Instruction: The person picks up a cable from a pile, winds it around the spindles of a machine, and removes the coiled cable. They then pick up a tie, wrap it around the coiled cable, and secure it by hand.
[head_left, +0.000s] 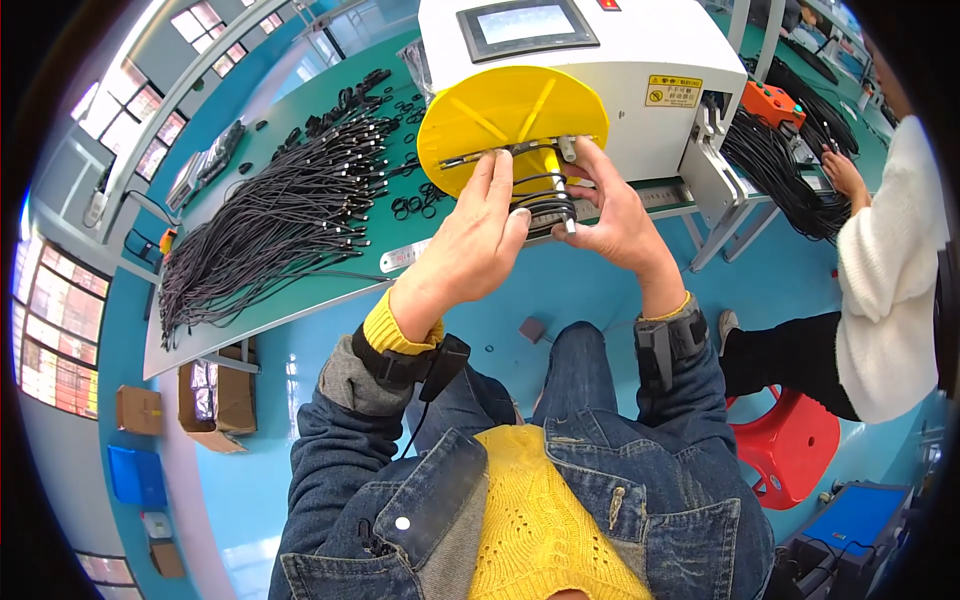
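Observation:
A coil of black cable [545,208] is wound on the pegs in front of a round yellow disc [470,110] on a white machine [640,130]. My left hand [465,250] lies with straight fingers against the disc, its fingertips on a black cable end that runs across it. My right hand [622,215] curls round the coil's right side. Its upper fingers are by a grey connector [567,149], and its thumb is beside the tip of a white peg [571,224]. The palm side of both hands is partly hidden.
Left on the green table [290,110] lies a big bundle of black cables [280,200], with small black rings [415,205] beside it. A steel ruler [400,257] lies along the front edge. On the right, a person in a white sweater [885,270] handles cables near a red stool [790,445].

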